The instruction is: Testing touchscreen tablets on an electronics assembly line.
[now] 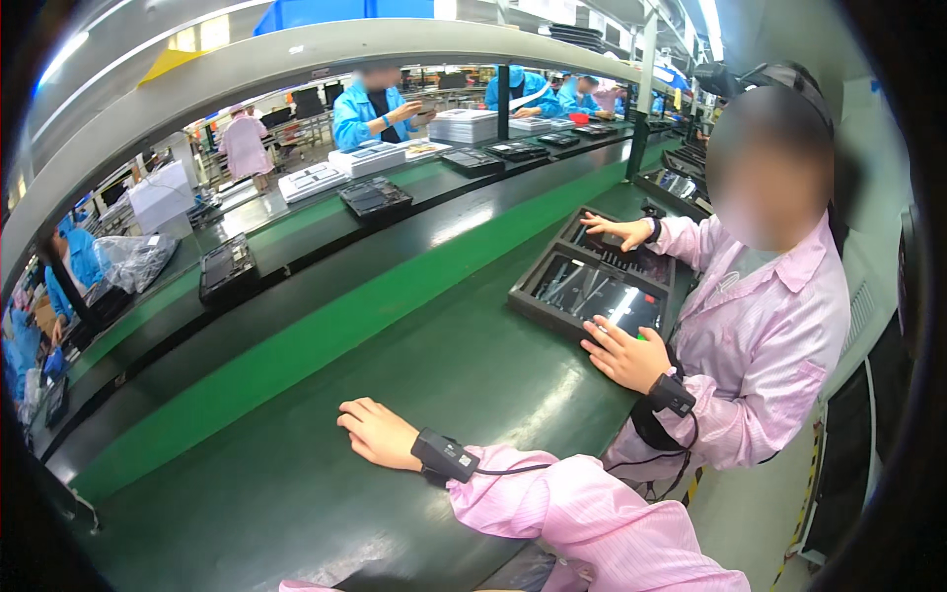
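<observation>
One black tray [528, 296] (slender parts inside) lies beyond right hand [380, 434].

we count one of our own grips in view, the right grip [380, 434], resting flat on the green worktop [296, 474] and wearing one black wrist strap [444, 457]. beside us one person in a pink smock has two hands on one black compartmented plastic tray [592, 281]. at least three workers in blue coats stand behind.
</observation>
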Motion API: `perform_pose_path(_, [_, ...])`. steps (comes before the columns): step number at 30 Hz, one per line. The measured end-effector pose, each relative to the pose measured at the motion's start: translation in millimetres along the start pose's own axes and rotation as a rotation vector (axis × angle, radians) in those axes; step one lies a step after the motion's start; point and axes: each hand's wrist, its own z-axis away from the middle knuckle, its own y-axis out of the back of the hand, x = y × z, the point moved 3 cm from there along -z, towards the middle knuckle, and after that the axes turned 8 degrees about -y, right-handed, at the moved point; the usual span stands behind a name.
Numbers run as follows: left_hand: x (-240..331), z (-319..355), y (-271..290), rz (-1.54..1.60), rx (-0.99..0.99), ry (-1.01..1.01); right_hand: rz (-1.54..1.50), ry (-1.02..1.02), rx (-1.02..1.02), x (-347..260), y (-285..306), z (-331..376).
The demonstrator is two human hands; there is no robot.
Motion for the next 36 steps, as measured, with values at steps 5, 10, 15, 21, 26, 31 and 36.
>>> perform_pose_path(5, [-3.4, -0.5, -7.1, 0.193, -0.008, 0.081, -0.009, -0.011, 0.011, 2.1, -3.0, 0.6])
perform_pose_path(10, [-11.2, 9.1, -12.3, 0.247, -0.107, 0.116, 0.009, -0.015, -0.02, 4.0, -9.9, 1.2])
perform_pose_path(15, [-15.7, 16.7, -21.1, 0.484, -0.169, 0.156, 0.008, -0.015, 0.007, 8.2, -17.6, 0.4])
perform_pose_path(21, [-8.6, 7.8, -20.7, 0.692, -0.245, 0.33, 0.0, 0.048, 0.109, 10.2, -19.6, -2.0])
perform_pose_path(26, [-6.4, 1.2, -24.6, 0.717, -0.32, 0.432, 0.004, 0.052, 0.111, 9.4, -19.5, -1.0])
perform_pose_path(31, [-5.1, 2.7, -30.5, 0.748, -0.268, 0.399, 0.002, 0.051, 0.112, 7.1, -17.7, -2.1])
perform_pose_path(36, [-4.2, 8.9, -34.3, 0.786, -0.173, 0.409, 0.014, 0.0, -0.005, 8.0, -18.8, -1.6])
